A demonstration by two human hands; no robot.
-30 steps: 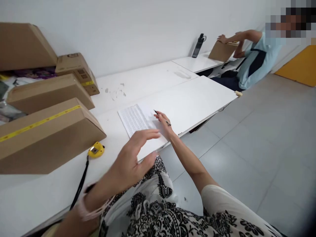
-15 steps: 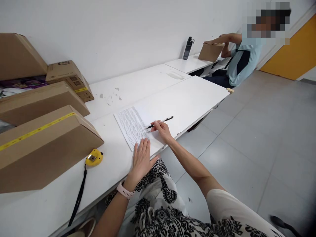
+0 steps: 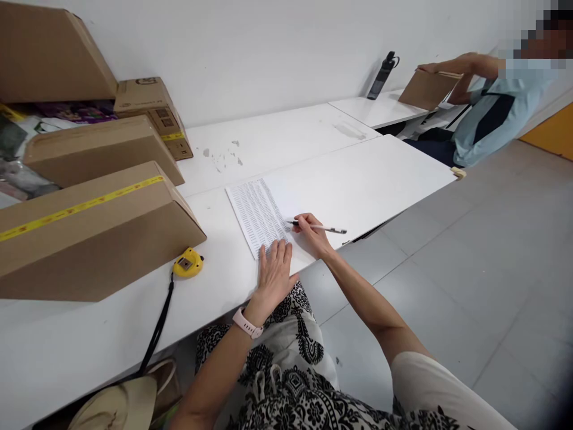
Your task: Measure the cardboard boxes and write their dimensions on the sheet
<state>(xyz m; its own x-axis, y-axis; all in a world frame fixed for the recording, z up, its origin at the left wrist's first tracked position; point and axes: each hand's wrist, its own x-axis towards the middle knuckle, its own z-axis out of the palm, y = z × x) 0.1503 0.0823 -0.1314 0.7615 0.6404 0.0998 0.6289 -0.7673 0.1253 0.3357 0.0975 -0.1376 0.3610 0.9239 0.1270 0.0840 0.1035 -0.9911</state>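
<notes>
A printed sheet of paper, covered in columns of small text, lies on the white table near its front edge. My left hand rests flat on the sheet's lower edge, fingers stretched out, with a pink band on the wrist. Between the fingers of my right hand is a pen, its tip at the right side of the sheet and its back end pointing right. A yellow tape measure with a black strap sits to the left of my left hand.
Cardboard boxes stand along the table's left side, some with yellow tape. A dark water bottle is at the back right. Beyond it a co-worker holds a cardboard piece. A beige bag or cap shows below the table edge.
The view has shifted left and down, so everything appears further right and mostly higher. The pen has tilted, its back end now lower than its tip. My left hand stays flat on the sheet.
</notes>
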